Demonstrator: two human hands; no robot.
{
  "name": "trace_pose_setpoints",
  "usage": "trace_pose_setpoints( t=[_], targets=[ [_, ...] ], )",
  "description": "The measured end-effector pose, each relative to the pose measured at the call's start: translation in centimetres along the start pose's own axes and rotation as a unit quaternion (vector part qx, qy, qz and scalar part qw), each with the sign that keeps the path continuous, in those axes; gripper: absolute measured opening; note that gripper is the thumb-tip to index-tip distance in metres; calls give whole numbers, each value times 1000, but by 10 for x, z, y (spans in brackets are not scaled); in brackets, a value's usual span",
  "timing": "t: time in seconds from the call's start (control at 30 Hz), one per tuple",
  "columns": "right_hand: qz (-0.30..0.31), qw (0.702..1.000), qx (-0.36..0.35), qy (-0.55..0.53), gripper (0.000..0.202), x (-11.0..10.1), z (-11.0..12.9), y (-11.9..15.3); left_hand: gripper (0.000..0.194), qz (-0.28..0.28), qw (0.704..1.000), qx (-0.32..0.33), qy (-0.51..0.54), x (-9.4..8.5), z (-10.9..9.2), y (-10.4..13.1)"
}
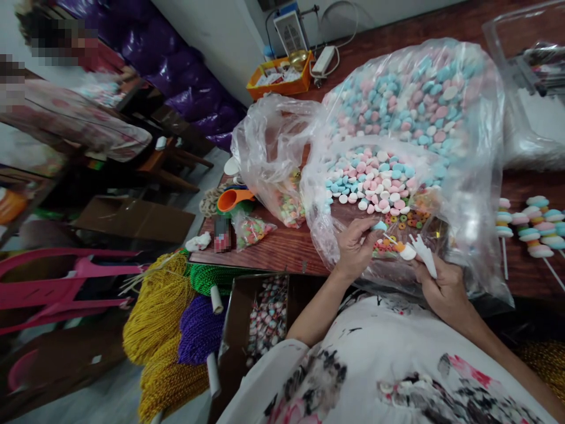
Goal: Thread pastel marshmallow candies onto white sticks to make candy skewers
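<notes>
My left hand [355, 250] pinches a pale blue domed candy [379, 226] between thumb and fingertips. It is beside the tip of a thin white stick [390, 239] that carries an orange ring and a white domed piece [407, 252]. My right hand [444, 288] is closed around that stick and a bunch of white sticks [424, 256]. Beyond both hands, a large clear plastic bag [481, 106] lies open with many pink, blue and white candies [384, 182] spilling towards me. Small coloured rings [410, 220] lie at the bag's mouth.
Threaded candy sticks [541, 227] lie at the right. On the left are a smaller clear bag [269, 129], an orange scoop [229, 200] and a small bag of coloured bits [251, 228]. Below the table edge stand a carton [232, 318] and yellow cord bundles [154, 318]. Other people sit at upper left.
</notes>
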State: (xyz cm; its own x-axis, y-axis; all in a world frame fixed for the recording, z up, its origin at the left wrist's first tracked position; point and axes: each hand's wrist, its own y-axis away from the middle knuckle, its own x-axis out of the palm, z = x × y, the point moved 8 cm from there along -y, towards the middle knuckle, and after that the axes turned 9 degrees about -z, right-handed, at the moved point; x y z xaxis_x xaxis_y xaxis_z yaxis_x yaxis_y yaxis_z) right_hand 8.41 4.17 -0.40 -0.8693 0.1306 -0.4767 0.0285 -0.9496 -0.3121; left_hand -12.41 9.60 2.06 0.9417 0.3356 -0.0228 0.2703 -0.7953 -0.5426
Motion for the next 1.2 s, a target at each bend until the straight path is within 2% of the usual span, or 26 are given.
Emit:
trace_pose_setpoints(
  t=[0.2, 0.4, 0.6, 0.8, 1.0, 1.2],
  targets=[
    [-15, 998, 54, -25, 22, 3, -12, 4, 28, -8, 999, 48, -20, 3, -8, 5],
    [-15, 996, 79, -31, 27, 6, -15, 2, 29, -10, 996, 79, -51, 3, -11, 10],
    [2, 997, 80, -25, 22, 10, -16, 2, 26, 32, 982, 163, -85, 11, -27, 11],
    [-29, 994, 84, -59, 19, 8, -19, 6, 20, 50, 979, 171, -94, 14, -31, 14],
    [-12, 995, 79, -61, 24, 16, -12, 5, 26, 88, 961, 235, -115, 15, -34, 20],
    [-30, 993, 72, -92, 20, 22, -3, 0, 25, 138, 970, 181, -80, 28, -31, 26]
  ],
)
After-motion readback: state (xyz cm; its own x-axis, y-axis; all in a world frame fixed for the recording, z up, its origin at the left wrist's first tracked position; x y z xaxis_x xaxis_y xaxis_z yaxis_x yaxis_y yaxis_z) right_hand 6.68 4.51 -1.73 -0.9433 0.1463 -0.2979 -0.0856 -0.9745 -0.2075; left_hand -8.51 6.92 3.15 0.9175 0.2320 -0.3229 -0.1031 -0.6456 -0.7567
